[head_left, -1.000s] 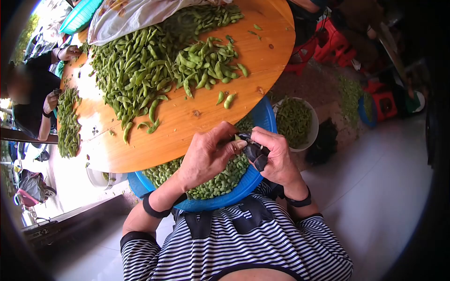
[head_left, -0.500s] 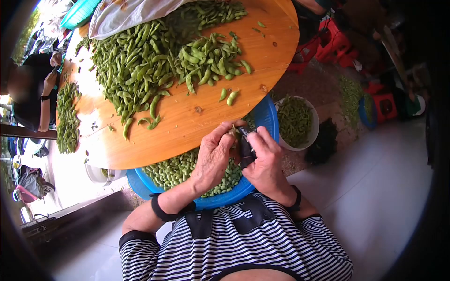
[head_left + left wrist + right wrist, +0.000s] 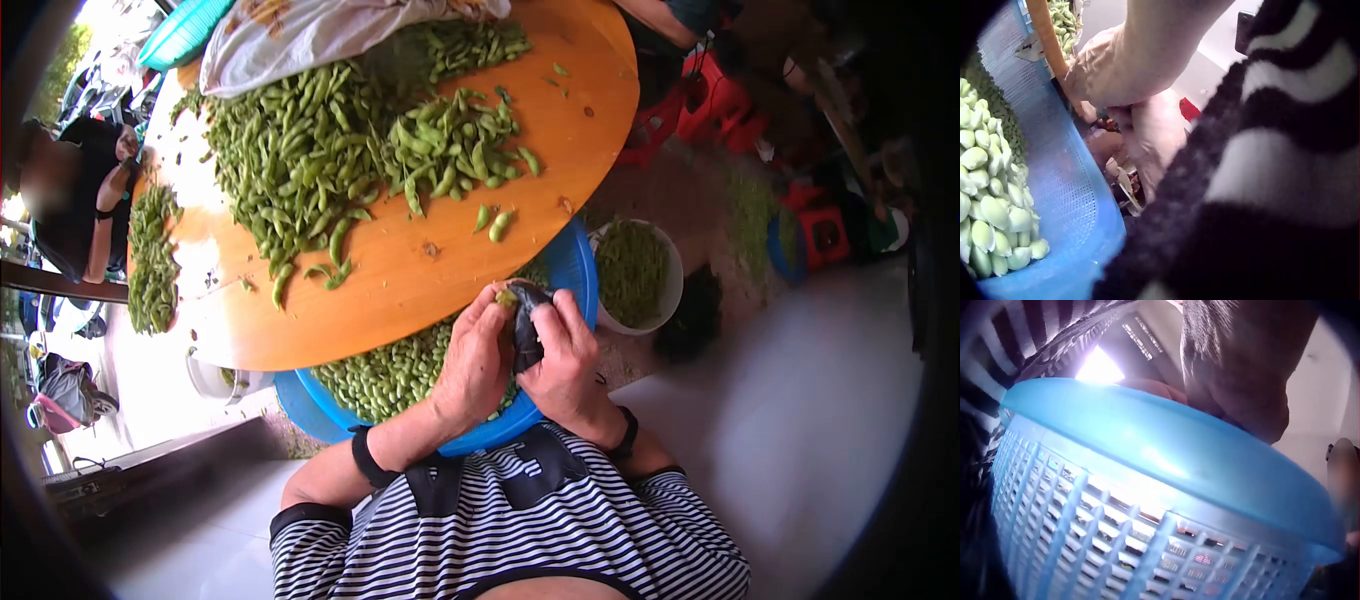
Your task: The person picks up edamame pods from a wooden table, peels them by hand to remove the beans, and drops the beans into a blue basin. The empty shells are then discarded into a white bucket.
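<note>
Pod (image 3: 507, 298) sits just right of centre in the head view, just beside the dark thing (image 3: 528, 322) and over the basket (image 3: 588, 272). Your left hand (image 3: 470, 368) pinches it between closed-down fingertips; your right hand (image 3: 566, 360) is curled round the dark thing, whose kind you can't tell. A loose left pinch could drop the pod among the beans (image 3: 380, 370) at lower centre; too hard a right-hand push could catch your left fingertips, being so close.
</note>
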Action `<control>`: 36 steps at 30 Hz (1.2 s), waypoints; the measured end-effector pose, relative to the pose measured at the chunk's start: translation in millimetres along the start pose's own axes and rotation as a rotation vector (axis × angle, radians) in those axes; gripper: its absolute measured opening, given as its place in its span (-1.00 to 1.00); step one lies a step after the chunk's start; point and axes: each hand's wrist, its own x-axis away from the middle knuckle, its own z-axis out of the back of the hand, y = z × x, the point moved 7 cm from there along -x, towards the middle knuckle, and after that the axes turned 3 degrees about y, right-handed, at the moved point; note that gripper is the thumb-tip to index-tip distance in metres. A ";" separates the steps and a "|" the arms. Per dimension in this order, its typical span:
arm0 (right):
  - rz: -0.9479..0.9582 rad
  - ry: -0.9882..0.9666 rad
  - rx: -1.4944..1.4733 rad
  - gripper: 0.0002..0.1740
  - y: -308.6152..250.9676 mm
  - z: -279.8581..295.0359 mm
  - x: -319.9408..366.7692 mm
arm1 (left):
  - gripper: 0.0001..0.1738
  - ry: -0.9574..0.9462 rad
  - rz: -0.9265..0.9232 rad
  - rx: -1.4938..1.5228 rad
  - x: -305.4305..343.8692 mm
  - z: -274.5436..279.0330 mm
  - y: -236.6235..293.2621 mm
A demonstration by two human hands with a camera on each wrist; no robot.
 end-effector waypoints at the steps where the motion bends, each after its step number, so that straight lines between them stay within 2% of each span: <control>1: -0.009 0.048 -0.024 -0.58 -2.5 3.1 -3.4 | -0.70 0.049 -0.144 -0.313 -3.4 7.0 5.1; 4: 0.011 0.045 -0.048 -0.47 -0.9 3.0 -4.0 | -0.74 0.033 -0.158 -0.323 0.0 2.9 11.0; 6: -0.114 -0.033 -0.139 -0.60 10.3 2.3 -6.8 | -0.79 0.009 -0.125 -0.222 5.2 -6.2 17.8; 7: -0.110 -0.022 -0.139 -0.60 15.6 7.0 -8.6 | -0.79 0.001 -0.130 -0.229 4.4 -5.8 22.3; 9: -0.356 -0.151 -0.508 -0.85 40.4 0.8 -8.5 | -0.82 -0.029 0.086 -0.362 2.7 0.0 18.1; 10: -0.526 -0.226 -0.740 -0.95 42.0 -2.9 -5.8 | -0.78 -0.037 0.067 -0.466 3.7 -1.2 23.0; 11: -0.522 -0.216 -0.737 -0.95 43.7 -1.1 -5.6 | -0.78 -0.046 0.065 -0.471 5.0 -1.4 26.4; 13: -0.684 -0.286 -1.218 -0.83 48.5 -13.9 1.1 | -0.77 -0.075 0.091 -0.709 5.2 -2.6 33.7; 14: -0.714 -0.317 -1.323 -0.73 54.7 -19.2 4.3 | -0.76 -0.081 0.143 -0.732 7.3 -5.9 39.6; 15: -0.698 -0.307 -1.321 -0.73 54.7 -18.9 3.2 | -0.76 -0.092 0.131 -0.741 5.5 -7.4 42.6; 17: -0.760 -0.296 -1.251 -0.81 55.4 -22.1 5.9 | -0.77 -0.086 0.182 -0.565 5.8 -2.1 36.4; 18: -0.613 -0.290 -0.829 -0.88 52.1 -13.7 1.0 | -0.80 -0.052 0.163 -0.474 3.9 1.8 32.0; 19: -0.339 -0.171 -0.484 -0.85 38.9 0.5 -9.4 | -0.80 -0.060 0.155 -0.480 3.8 2.4 26.6; 21: -0.098 0.053 -0.382 -0.85 21.7 9.1 -17.5 | -0.81 0.030 0.104 -0.307 2.6 9.4 22.9; 23: -0.127 0.021 -0.386 -0.86 21.3 12.1 -15.3 | -0.78 0.022 0.131 -0.330 3.1 15.5 22.4; 25: -0.354 -0.196 -0.578 -0.84 33.6 6.7 -7.6 | -0.75 -0.144 0.068 -0.678 5.2 8.6 24.3; 26: -0.386 -0.164 -0.632 -0.84 48.0 10.5 -1.9 | -0.75 -0.133 0.072 -0.674 5.8 11.5 27.6; 27: -0.485 -0.134 -0.650 -0.84 57.3 23.2 -2.4 | -0.74 -0.239 -0.026 -0.886 8.4 5.5 34.4; 28: -0.361 -0.082 -0.443 -0.86 64.7 46.1 -9.7 | -0.74 -0.346 -0.122 -1.096 12.3 -0.7 40.1; 29: -0.404 0.004 -0.316 -0.88 70.2 65.2 -17.3 | -0.73 -0.456 -0.212 -1.303 17.4 -6.5 44.1; 30: -0.302 0.071 -0.005 -0.89 87.0 81.9 -16.8 | -0.70 -0.461 -0.213 -1.316 15.8 -10.6 54.6; 32: -0.379 0.042 0.451 -0.80 124.0 95.0 -7.3 | -0.74 -0.298 -0.253 -1.230 5.3 -15.4 77.0; 33: -0.397 0.088 0.412 -0.81 127.1 102.1 -6.1 | -0.74 -0.222 -0.304 -1.271 -1.2 -20.6 90.3; 34: -0.443 0.072 0.360 -0.77 131.7 104.3 -3.3 | -0.78 -0.178 -0.466 -1.378 -8.5 -23.9 100.5; 35: -0.488 0.058 0.308 -0.74 135.6 105.5 -1.1 | -0.78 -0.173 -0.459 -1.375 -18.2 -24.7 100.8; 36: -0.493 0.049 0.305 -0.74 134.4 105.2 -0.7 | -0.80 -0.113 -0.580 -1.459 -23.8 -28.9 106.2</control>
